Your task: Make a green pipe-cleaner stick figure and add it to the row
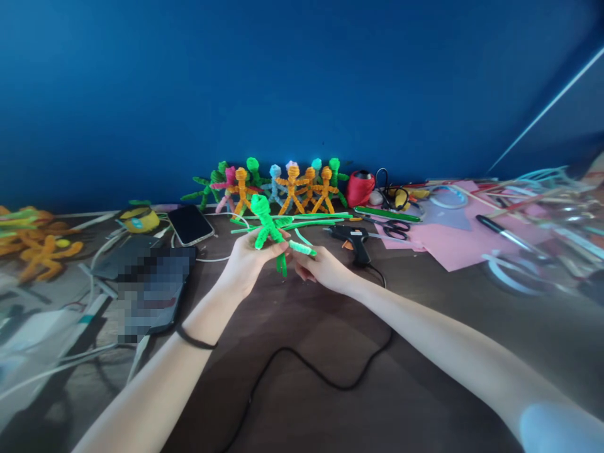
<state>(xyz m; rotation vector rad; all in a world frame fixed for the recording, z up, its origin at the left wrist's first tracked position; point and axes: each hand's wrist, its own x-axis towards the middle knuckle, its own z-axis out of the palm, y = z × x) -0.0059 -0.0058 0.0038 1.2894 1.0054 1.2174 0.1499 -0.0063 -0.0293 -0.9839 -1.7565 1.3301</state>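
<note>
Left hand (248, 261) clamps the green figure (265, 225) at the waist, steadying it upright; right hand (323, 269) pinches 1 green strand (302, 248), coiled round a fingertip.

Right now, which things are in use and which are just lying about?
In use: green figure in left hand; green pipe cleaner in right hand.
Lying about: glue gun, scissors, phone, red spool, finished figures, pink paper.

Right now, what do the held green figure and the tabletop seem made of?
Green figure in the left hand and green strand on the right hand: fuzzy pipe cleaner, probably wire-cored; bristly, twisted coils. Table: dark brown wood or laminate, dull sheen; grain unclear.
</note>
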